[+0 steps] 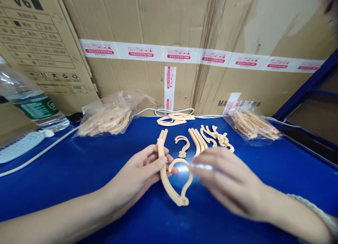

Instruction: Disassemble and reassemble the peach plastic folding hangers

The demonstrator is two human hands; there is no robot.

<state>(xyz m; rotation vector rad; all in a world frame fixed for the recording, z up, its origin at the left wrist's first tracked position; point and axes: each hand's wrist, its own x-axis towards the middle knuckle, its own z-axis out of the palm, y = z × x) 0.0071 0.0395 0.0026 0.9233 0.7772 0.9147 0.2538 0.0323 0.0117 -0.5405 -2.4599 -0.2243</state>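
My left hand (148,168) is closed on a beige folding hanger (169,187), thumb in front and fingers behind its long arm. The hanger's curved hook (190,177) joins the arm at the lower end and bends up towards the right. My right hand (229,184) is smeared by motion, its fingertips beside the hook; whether they touch or grip it I cannot tell. Just beyond lie a loose hook (185,143), several curved hanger arms (197,140) side by side, and a cluster of hooks (220,136).
Folded hangers (175,119) lie at the back of the blue tabletop (105,216). Clear bags of beige parts sit left (108,119) and right (255,124). A water bottle (34,100), a white brush (21,147), a white cable (44,154) and cardboard boxes (137,22) surround the space.
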